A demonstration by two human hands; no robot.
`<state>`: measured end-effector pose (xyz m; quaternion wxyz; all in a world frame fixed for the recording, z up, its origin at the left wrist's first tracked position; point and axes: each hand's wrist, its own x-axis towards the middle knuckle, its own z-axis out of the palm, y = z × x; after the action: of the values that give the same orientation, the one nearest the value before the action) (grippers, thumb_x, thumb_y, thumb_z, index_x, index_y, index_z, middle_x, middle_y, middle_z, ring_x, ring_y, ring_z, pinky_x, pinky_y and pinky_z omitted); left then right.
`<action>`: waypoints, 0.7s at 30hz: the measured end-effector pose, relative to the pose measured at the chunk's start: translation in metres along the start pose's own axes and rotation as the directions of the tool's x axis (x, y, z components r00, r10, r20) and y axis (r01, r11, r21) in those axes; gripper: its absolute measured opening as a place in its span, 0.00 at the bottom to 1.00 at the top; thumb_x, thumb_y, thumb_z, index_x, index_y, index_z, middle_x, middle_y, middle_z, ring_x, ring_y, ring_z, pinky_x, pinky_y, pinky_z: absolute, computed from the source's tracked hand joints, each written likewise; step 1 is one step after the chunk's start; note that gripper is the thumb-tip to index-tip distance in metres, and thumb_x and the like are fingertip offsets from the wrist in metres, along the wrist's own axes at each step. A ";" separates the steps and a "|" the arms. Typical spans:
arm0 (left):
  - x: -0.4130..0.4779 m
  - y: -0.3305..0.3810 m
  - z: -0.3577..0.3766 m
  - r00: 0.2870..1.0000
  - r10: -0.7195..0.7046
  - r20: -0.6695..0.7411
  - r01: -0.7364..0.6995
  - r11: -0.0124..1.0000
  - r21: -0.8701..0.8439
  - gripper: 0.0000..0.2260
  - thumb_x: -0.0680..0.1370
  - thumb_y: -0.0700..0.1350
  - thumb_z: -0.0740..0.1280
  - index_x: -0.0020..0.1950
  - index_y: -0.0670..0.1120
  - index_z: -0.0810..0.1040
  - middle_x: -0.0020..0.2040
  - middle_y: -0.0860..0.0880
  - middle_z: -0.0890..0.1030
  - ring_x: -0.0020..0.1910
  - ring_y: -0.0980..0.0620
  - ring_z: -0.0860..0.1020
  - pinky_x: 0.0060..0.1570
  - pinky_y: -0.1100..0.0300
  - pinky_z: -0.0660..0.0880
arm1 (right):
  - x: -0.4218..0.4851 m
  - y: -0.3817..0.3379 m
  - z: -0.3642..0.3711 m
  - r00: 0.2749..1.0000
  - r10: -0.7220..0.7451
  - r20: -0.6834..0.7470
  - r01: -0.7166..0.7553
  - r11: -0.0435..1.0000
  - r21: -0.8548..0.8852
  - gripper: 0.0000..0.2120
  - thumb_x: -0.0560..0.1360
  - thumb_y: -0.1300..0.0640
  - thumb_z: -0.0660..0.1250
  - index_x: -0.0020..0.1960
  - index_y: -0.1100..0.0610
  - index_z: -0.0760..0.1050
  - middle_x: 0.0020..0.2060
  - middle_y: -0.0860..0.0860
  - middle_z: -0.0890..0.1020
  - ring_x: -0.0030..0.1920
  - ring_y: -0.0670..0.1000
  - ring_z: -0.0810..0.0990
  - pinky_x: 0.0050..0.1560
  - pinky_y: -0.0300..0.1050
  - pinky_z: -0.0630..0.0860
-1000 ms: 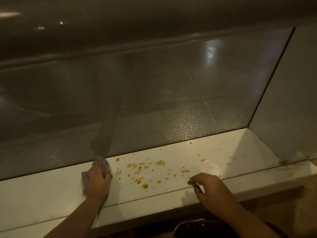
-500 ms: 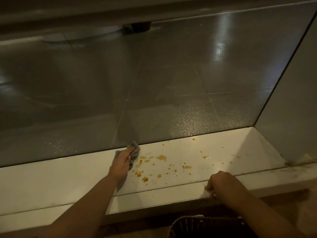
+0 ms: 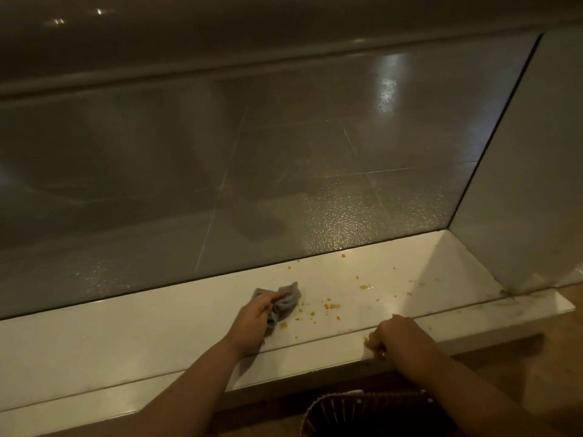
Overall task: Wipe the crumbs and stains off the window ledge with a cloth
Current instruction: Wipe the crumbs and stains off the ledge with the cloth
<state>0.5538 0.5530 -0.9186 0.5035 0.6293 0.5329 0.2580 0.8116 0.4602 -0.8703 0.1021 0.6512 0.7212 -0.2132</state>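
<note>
A white window ledge [image 3: 132, 335] runs under a large frosted pane. My left hand [image 3: 252, 320] presses a bunched grey cloth [image 3: 285, 301] onto the ledge near its middle. Orange crumbs [image 3: 329, 306] and a small wet stain [image 3: 365, 287] lie scattered to the right of the cloth, reaching back to the glass. My right hand [image 3: 399, 337] rests curled on the ledge's front lip, holding nothing that I can see.
A dark ribbed bin [image 3: 362, 414] stands on the floor right below the ledge's front edge. The frosted glass pane [image 3: 284, 171] closes the back, and a white side wall [image 3: 530, 184] closes the ledge's right end. Grime sits in the right corner [image 3: 508, 293].
My left hand has swept the cloth to the right across the ledge, over the larger stains that lay near the middle. My right hand slid from the ledge surface to its front lip.
</note>
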 end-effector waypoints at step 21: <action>-0.034 -0.011 -0.143 0.639 0.115 -0.760 0.230 0.915 0.332 0.21 0.75 0.29 0.59 0.67 0.43 0.71 0.57 0.37 0.75 0.50 0.36 0.77 0.48 0.52 0.78 | 0.000 -0.007 -0.004 0.998 0.055 -0.020 -0.055 0.998 0.007 0.14 0.77 0.62 0.62 0.59 0.54 0.79 0.53 0.52 0.83 0.52 0.50 0.81 0.47 0.34 0.67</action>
<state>0.4161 0.5714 -0.8698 0.0984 0.5311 0.7564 0.3690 0.8055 0.4611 -0.8655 0.0986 0.6732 0.7033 -0.2060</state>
